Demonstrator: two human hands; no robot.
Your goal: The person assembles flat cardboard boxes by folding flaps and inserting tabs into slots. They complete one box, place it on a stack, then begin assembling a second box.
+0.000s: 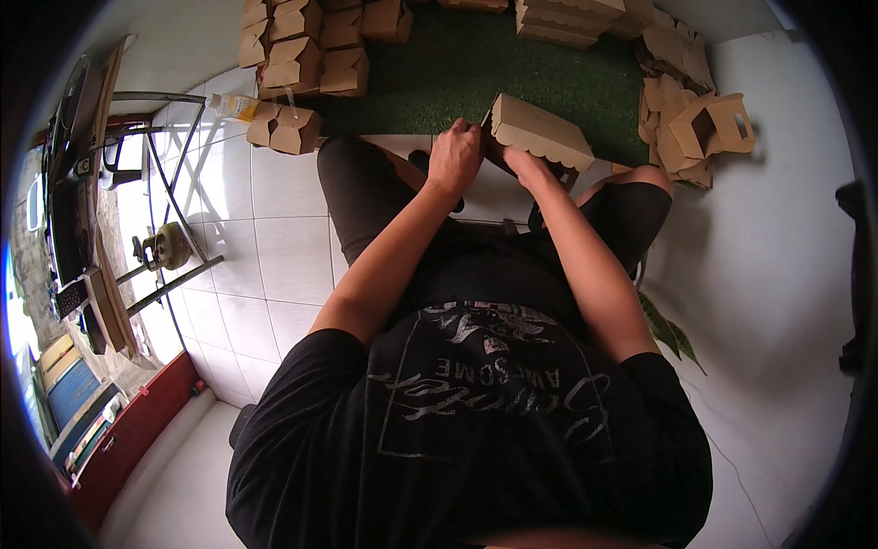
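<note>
A brown cardboard box (540, 131) with a scalloped edge is tilted over the near edge of the green table mat, in front of my lap. My left hand (455, 157) is closed at the box's left end, its fingers pinched together by the end edge. What exactly lies between those fingertips is too small to tell. My right hand (525, 166) holds the box from its near side, below the scalloped edge. The fingers of that hand are partly hidden by the cardboard.
Folded brown boxes (294, 64) stand in rows at the far left. A bottle with a yellow label (240, 107) lies beside them. Stacked scalloped cardboard pieces (562, 20) lie at the far right. A handled carton (709, 128) rests on a cardboard pile at the mat's right edge.
</note>
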